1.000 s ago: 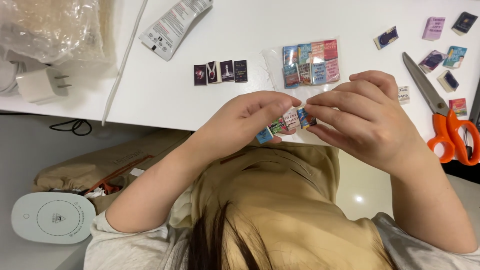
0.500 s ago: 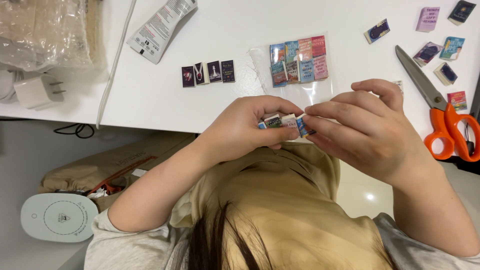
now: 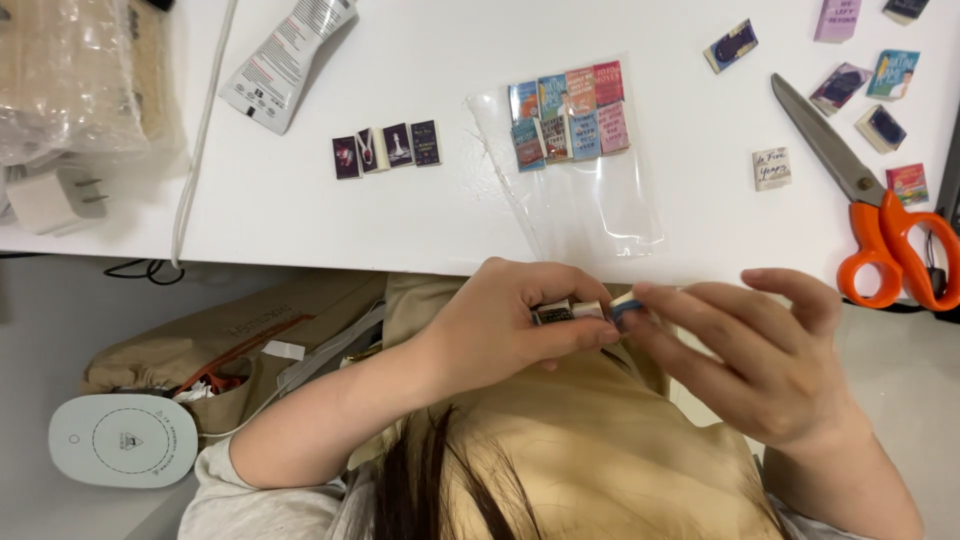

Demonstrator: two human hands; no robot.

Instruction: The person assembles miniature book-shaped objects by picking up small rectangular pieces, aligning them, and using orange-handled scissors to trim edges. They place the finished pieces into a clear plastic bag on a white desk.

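the white counter (image 3: pixel 300 215) is seen from above, its near edge just beyond the hands. a clear plastic bag (image 3: pixel 580 160) holding small colourful book covers is laid on it, with orange-handled scissors (image 3: pixel 870 215) well apart to the right and a grey tube (image 3: pixel 285 60) to the left. a row of four dark miniature books (image 3: pixel 386 148) lies between tube and bag. below the counter edge, a strip of tiny books (image 3: pixel 568 311) is grasped by the left hand (image 3: pixel 500 325), fingers clenched around it. its end is pinched by the right hand (image 3: pixel 760 355).
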